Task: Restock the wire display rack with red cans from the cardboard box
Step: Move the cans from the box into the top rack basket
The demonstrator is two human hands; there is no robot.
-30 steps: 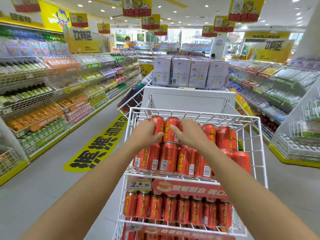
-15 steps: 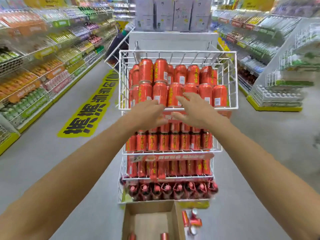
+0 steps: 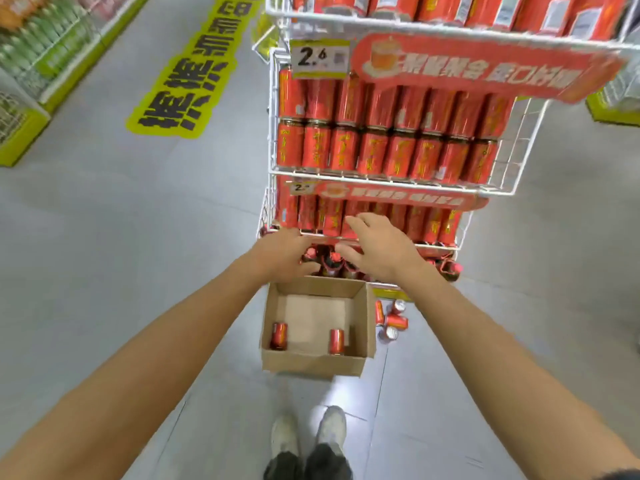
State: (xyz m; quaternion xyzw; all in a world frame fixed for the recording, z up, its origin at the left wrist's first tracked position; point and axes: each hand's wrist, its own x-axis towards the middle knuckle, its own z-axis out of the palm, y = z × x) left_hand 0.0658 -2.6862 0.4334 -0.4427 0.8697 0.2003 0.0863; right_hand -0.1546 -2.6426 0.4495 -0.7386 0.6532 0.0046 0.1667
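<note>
Left hand [image 3: 284, 252]: grip loose; fingers blurred but seemingly empty, before the wire rack's [image 3: 519, 157] lowest tier.
Right hand [image 3: 377, 247]: grip open, fingers spread, holding nothing, at 3 o'clock of the left.
Cardboard box [image 3: 313, 367]: open-topped on the floor [image 3: 138, 237], at 6 o'clock of the rack.
Red cans [image 3: 278, 336]: two upright inside the box, near its 7 and 5 o'clock corners.
Loose cans [image 3: 394, 322]: on the floor, at 3 o'clock of the box.

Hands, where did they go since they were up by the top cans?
Both came down from the top basket. The left hand and right hand now hover empty and open before the wire rack's lowest tiers, just above the cardboard box. The camera tipped down too. Unchanged: two cans sit in the box, loose cans lie on the floor beside it.
</note>
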